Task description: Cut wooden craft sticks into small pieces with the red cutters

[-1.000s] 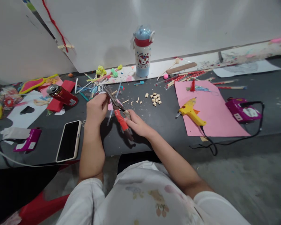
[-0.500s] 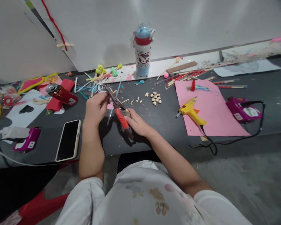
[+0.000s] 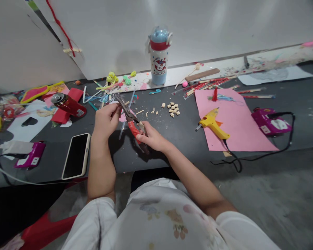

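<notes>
My right hand (image 3: 152, 137) is wrapped round a pair of long-nosed pliers (image 3: 134, 129), whose handle is bound with red tape. The thumb lies across the red handle, and the jaws point up and left. My left hand (image 3: 106, 119) is closed in a pinch beside the jaws; whatever its fingertips hold is hidden. Under the pliers lie a clear thin stick (image 3: 122, 130) and a bit of pink paper (image 3: 123, 116). To the right sits a small group of short cut wooden pieces (image 3: 173, 109), with crumbs and slivers around it.
A water bottle (image 3: 159, 62) stands at the back. On the right, a yellow glue gun (image 3: 214, 125) rests on pink paper (image 3: 242, 133), its cord hanging over the edge near a purple power adapter (image 3: 272, 121). At left are a phone (image 3: 76, 156) and a tilted red can (image 3: 69, 105).
My right thumb has come down over the red handle, and the pliers have shifted slightly. My left hand has moved a little to the left.
</notes>
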`<move>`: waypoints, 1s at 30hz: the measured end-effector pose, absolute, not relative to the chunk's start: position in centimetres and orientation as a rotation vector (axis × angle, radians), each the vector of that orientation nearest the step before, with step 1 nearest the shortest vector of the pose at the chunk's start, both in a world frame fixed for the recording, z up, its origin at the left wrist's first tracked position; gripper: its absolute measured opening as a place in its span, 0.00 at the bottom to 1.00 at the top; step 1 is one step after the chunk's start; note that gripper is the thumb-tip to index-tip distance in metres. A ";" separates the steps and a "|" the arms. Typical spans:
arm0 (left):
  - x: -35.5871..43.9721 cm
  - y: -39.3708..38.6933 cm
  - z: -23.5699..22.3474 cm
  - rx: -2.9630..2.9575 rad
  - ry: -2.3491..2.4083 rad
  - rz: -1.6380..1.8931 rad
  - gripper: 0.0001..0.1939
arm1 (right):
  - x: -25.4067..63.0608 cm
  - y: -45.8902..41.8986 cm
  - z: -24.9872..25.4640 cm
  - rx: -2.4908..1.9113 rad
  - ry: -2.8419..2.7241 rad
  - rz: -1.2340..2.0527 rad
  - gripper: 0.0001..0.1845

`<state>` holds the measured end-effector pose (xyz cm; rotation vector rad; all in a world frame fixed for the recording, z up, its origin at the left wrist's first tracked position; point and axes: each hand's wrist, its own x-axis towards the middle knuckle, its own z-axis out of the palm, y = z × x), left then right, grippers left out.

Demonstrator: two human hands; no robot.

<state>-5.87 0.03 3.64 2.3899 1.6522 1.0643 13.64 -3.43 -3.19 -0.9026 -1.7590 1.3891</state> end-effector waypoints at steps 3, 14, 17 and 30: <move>-6.0 0.0 3.6 2.380 1.668 1.051 0.17 | 13.7 -3.5 -3.2 -0.916 -1.761 1.405 0.36; -6.3 0.2 3.5 2.378 1.713 0.997 0.17 | 13.8 -3.6 -2.9 -0.931 -1.811 1.350 0.25; -6.1 0.3 3.4 2.439 1.725 0.976 0.17 | 13.8 -3.6 -2.9 -0.952 -1.810 1.347 0.25; -3.0 0.2 1.7 1.987 1.288 0.811 0.30 | 13.1 -2.7 -3.4 -1.052 -1.435 1.464 0.30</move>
